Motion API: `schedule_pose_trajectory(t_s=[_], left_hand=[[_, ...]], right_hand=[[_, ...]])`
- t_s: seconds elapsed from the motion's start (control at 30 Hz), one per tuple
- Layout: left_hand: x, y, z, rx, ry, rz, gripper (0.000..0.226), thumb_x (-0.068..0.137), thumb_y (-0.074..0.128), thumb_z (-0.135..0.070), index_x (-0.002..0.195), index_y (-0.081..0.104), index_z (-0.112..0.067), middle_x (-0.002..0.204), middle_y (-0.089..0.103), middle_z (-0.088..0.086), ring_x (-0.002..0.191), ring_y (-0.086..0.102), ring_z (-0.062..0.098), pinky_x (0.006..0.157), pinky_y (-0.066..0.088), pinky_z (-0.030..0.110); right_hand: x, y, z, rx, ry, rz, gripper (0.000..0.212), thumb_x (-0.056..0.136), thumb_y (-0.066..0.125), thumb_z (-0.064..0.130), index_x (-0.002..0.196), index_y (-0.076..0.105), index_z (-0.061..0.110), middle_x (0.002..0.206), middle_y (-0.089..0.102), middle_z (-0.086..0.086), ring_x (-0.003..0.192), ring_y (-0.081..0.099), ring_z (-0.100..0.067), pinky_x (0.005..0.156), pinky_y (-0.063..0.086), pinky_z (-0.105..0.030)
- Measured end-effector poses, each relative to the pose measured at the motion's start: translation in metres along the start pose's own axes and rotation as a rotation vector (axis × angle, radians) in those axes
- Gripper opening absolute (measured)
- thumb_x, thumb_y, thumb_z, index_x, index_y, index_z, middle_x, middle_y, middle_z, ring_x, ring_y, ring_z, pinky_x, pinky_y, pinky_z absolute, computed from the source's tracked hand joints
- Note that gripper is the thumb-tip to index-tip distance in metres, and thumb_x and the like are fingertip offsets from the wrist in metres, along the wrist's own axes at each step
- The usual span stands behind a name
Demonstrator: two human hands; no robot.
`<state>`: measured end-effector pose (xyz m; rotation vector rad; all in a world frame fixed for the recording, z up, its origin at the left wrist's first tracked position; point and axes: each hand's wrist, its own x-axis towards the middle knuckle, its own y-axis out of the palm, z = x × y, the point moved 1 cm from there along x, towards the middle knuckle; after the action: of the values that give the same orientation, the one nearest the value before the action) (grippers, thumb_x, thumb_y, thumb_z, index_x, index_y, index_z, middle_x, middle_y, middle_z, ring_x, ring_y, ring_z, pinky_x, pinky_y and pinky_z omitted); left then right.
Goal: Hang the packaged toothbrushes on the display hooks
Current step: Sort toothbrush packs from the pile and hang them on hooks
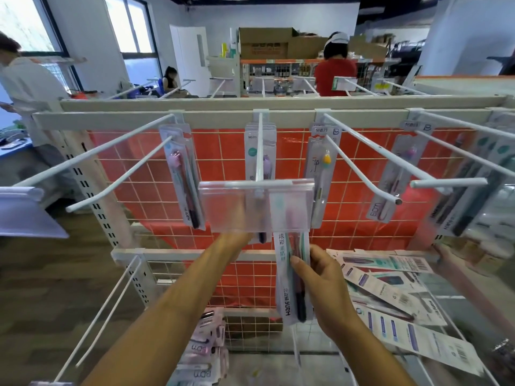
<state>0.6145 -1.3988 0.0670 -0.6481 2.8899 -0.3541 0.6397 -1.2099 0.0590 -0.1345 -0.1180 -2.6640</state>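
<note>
Left hand point(235, 218) raised behind clear tag holder point(211, 201), blurred; grip unreadable. Tip of centre hook point(260, 151) hidden there. Just below, toothbrush pack point(288, 299) upright, pinched by right hand point(326, 285). Suggest: flip holder up, align hang-hole squarely with tip.

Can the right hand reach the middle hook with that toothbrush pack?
Probably yes. The right hand holds the pack just below the tip of the hook. The clear tag hangs in front, with the left hand up at it.
</note>
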Motion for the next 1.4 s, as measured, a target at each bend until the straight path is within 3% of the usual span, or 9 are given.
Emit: schedule_pose_trajectory(t_s=[0.13, 0.33, 0.5, 0.63, 0.83, 0.97, 1.1, 1.23, 1.4], left_hand=[[-0.012, -0.005, 0.007, 0.136, 0.095, -0.062, 0.014, 0.097, 0.055, -0.022, 0.093, 0.062, -0.009, 0.093, 0.066, 0.003, 0.082, 0.059, 0.016, 0.062, 0.044, 0.020], [-0.029, -0.017, 0.033, 0.099, 0.102, -0.124, 0.048, 0.091, 0.066, -0.028, 0.133, 0.046, -0.016, 0.129, 0.058, 0.001, 0.113, 0.059, 0.016, 0.095, 0.051, 0.035], [-0.063, -0.027, 0.021, -0.052, 0.206, -0.150, 0.037, 0.103, 0.039, -0.039, 0.111, 0.065, -0.015, 0.105, 0.070, -0.001, 0.099, 0.066, 0.015, 0.088, 0.054, 0.030], [-0.091, -0.037, 0.001, -0.273, 0.243, -0.049, 0.054, 0.104, 0.025, -0.040, 0.098, 0.071, -0.012, 0.091, 0.075, 0.004, 0.087, 0.071, 0.017, 0.077, 0.056, 0.024], [-0.114, -0.054, -0.010, -0.240, 0.401, -0.076, 0.047, 0.088, 0.056, -0.050, 0.093, 0.065, -0.004, 0.087, 0.062, 0.028, 0.076, 0.059, 0.032, 0.078, 0.050, 0.058], [-0.121, -0.068, -0.012, -0.276, 0.405, -0.110, 0.032, 0.086, 0.059, -0.040, 0.097, 0.067, -0.010, 0.096, 0.063, 0.031, 0.087, 0.059, 0.051, 0.084, 0.049, 0.066], [-0.125, -0.078, -0.012, -0.269, 0.413, -0.131, 0.015, 0.098, 0.053, -0.017, 0.098, 0.068, -0.016, 0.096, 0.073, 0.011, 0.094, 0.069, 0.031, 0.088, 0.056, 0.050], [-0.131, -0.087, -0.014, -0.259, 0.458, -0.152, 0.016, 0.098, 0.052, -0.018, 0.096, 0.066, -0.024, 0.089, 0.074, -0.004, 0.088, 0.071, 0.017, 0.081, 0.059, 0.040], [-0.145, -0.097, -0.020, -0.311, 0.526, -0.152, 0.013, 0.096, 0.052, -0.020, 0.094, 0.064, -0.018, 0.079, 0.072, -0.009, 0.077, 0.069, 0.005, 0.066, 0.055, 0.019]], right_hand=[[-0.006, 0.011, 0.000, 0.030, 0.004, 0.012, 0.012, 0.095, 0.055, 0.013, 0.098, 0.066, 0.016, 0.089, 0.071, -0.007, 0.089, 0.069, -0.025, 0.078, 0.060, -0.040], [-0.014, 0.030, 0.000, -0.023, -0.037, 0.020, 0.013, 0.095, 0.056, 0.009, 0.097, 0.066, 0.015, 0.076, 0.069, 0.010, 0.075, 0.067, -0.007, 0.067, 0.055, -0.022], [-0.016, 0.049, -0.005, 0.003, -0.036, 0.018, 0.011, 0.095, 0.056, 0.013, 0.097, 0.066, 0.012, 0.087, 0.070, -0.009, 0.086, 0.069, -0.025, 0.077, 0.060, -0.039], [-0.015, 0.068, -0.007, 0.045, -0.007, 0.028, 0.019, 0.098, 0.050, 0.020, 0.094, 0.066, 0.011, 0.087, 0.072, -0.006, 0.084, 0.071, -0.019, 0.070, 0.058, -0.029], [-0.014, 0.094, -0.006, 0.115, -0.012, 0.026, 0.024, 0.096, 0.047, 0.025, 0.098, 0.065, 0.009, 0.079, 0.070, 0.001, 0.075, 0.066, -0.011, 0.066, 0.055, -0.023], [-0.016, 0.110, 0.002, 0.136, -0.077, 0.021, 0.029, 0.096, 0.047, 0.026, 0.101, 0.064, 0.003, 0.092, 0.064, -0.024, 0.082, 0.063, -0.024, 0.074, 0.054, -0.037], [-0.019, 0.122, 0.012, 0.095, -0.124, 0.019, 0.030, 0.100, 0.044, 0.021, 0.100, 0.062, -0.003, 0.094, 0.060, -0.030, 0.081, 0.059, -0.034, 0.079, 0.052, -0.051], [-0.022, 0.132, 0.018, 0.072, -0.125, 0.034, 0.038, 0.092, 0.047, 0.037, 0.097, 0.063, 0.003, 0.084, 0.060, -0.020, 0.078, 0.059, -0.026, 0.076, 0.054, -0.048], [-0.030, 0.141, 0.025, 0.105, -0.175, 0.078, 0.027, 0.100, 0.046, 0.023, 0.102, 0.062, 0.002, 0.092, 0.058, -0.026, 0.082, 0.058, -0.032, 0.076, 0.054, -0.040]])
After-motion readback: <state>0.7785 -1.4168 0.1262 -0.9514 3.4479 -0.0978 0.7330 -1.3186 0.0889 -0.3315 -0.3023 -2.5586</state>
